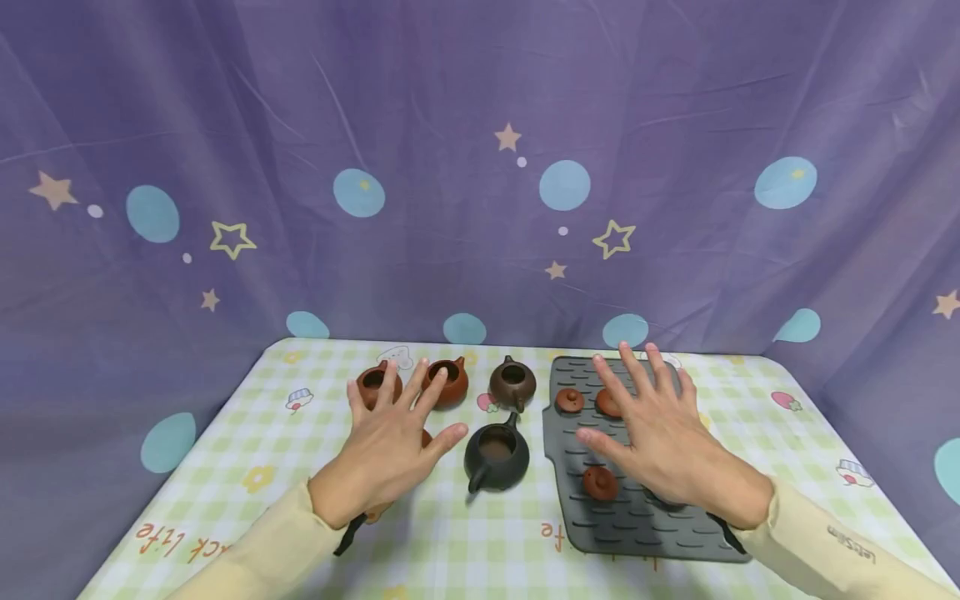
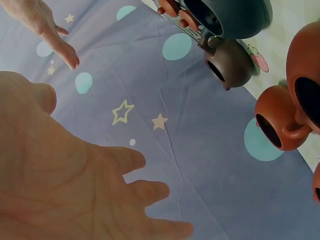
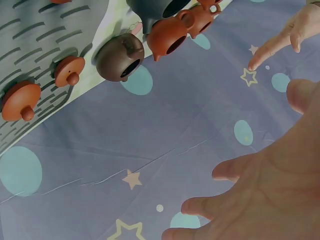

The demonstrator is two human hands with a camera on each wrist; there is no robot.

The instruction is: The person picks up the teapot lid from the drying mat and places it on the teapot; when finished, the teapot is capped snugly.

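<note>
Fingers spread, my left hand [image 1: 393, 442] hovers over the left group of lidless teapots and holds nothing. Behind its fingertips stand two reddish-brown teapots, one at the left [image 1: 372, 385] and one beside it [image 1: 452, 389]; another reddish pot lies mostly hidden under the hand. A dark brown teapot [image 1: 513, 382] and a black teapot [image 1: 497, 456] stand in the middle. My right hand [image 1: 667, 442], also spread and holding nothing, is above the grey ridged mat [image 1: 615, 533]. Reddish lids lie on that mat: one at the back left [image 1: 570, 401], one near my fingers [image 1: 608, 403], one in front [image 1: 601, 482].
A green-and-white checked cloth [image 1: 247, 433] with printed pictures covers the table. Beyond its back edge hangs a purple curtain [image 1: 450, 250] with stars and blue ovals. Something dark on the mat is partly covered by my right wrist.
</note>
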